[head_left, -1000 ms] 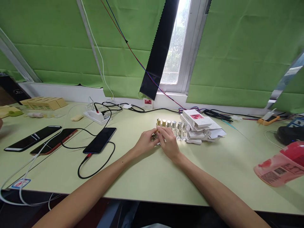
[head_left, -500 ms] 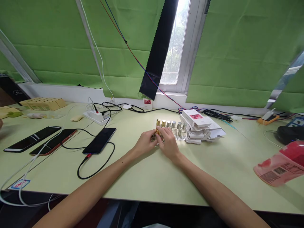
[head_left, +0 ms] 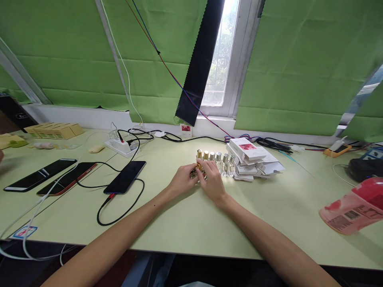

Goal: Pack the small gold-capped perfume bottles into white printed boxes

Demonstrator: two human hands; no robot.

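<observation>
Several small glass bottles with gold and silver caps (head_left: 219,156) stand in rows at the middle of the table. My left hand (head_left: 183,178) has its fingers curled around the left end of the group, touching bottles there. Over the front bottles lies my right hand (head_left: 212,180), its fingers bent and its thumb close to my left fingertips. A gold-capped bottle (head_left: 198,165) shows between the two hands. My fingers hide most of the front bottles. Right beside the bottles is a pile of white flattened boxes (head_left: 251,157).
Three phones (head_left: 125,177) with cables lie at the left, near a white power strip (head_left: 121,147). Yellow boxes (head_left: 55,130) stand at the back left. A pink cup (head_left: 350,209) lies at the right. Black cables run along the wall.
</observation>
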